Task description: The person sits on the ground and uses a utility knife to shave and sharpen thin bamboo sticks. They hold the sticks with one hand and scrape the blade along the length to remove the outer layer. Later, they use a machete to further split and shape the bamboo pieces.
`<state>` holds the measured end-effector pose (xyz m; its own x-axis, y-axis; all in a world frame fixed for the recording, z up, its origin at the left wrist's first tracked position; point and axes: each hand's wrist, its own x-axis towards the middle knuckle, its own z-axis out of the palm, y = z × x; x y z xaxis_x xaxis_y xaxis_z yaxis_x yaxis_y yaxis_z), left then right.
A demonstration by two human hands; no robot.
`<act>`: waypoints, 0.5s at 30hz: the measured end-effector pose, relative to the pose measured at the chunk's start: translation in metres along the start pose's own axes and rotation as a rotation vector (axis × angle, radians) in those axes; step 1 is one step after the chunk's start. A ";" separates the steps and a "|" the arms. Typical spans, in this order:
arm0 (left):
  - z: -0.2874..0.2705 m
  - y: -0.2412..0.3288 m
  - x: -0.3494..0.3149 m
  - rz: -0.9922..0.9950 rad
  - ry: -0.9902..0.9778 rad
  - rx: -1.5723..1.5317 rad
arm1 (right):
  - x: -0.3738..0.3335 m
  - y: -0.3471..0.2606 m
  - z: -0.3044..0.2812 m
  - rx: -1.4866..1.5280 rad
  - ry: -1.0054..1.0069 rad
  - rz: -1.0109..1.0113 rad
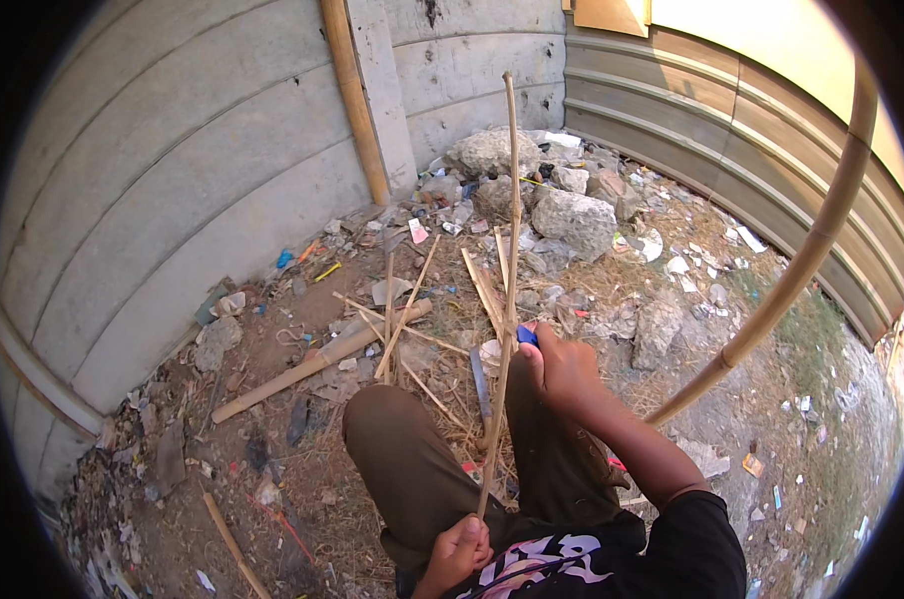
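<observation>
A long, thin bamboo stick (513,220) slants up between my knees, its lower end near my lap and its tip high in front of the rubble. My left hand (459,552) is closed around its lower end. Partway up, my right hand (564,371) is closed on a small blue object (527,334) beside the stick; its kind is mostly hidden by my fingers. Between my knees, a knife with a long grey blade (481,383) lies on the ground, partly behind the stick.
Split bamboo strips (412,299) and a thick bamboo piece (322,361) lie ahead. A bent bamboo pole (771,285) rises at right. Broken concrete lumps (576,222) and litter cover the far corner, between a concrete wall (213,150) and ribbed metal sheeting (691,110).
</observation>
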<state>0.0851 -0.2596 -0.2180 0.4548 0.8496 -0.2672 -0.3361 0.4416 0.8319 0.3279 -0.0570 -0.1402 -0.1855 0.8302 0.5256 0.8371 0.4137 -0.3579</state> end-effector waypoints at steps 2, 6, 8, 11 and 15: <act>-0.002 -0.002 0.001 0.005 -0.007 0.000 | 0.023 0.013 -0.006 0.006 0.043 0.027; 0.020 0.014 -0.004 -0.049 0.198 -0.071 | 0.021 0.007 -0.009 0.048 -0.059 -0.119; 0.029 0.022 -0.006 -0.087 0.267 -0.113 | -0.010 -0.005 0.002 0.069 -0.119 -0.289; 0.018 0.021 -0.008 -0.031 0.127 -0.141 | -0.045 -0.019 0.010 0.133 -0.206 -0.362; 0.009 0.009 0.003 0.055 0.059 0.001 | -0.020 -0.006 0.014 0.119 -0.112 -0.133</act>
<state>0.0909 -0.2559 -0.2072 0.3862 0.8881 -0.2494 -0.3585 0.3936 0.8465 0.3190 -0.0708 -0.1589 -0.3524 0.7989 0.4875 0.7356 0.5585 -0.3834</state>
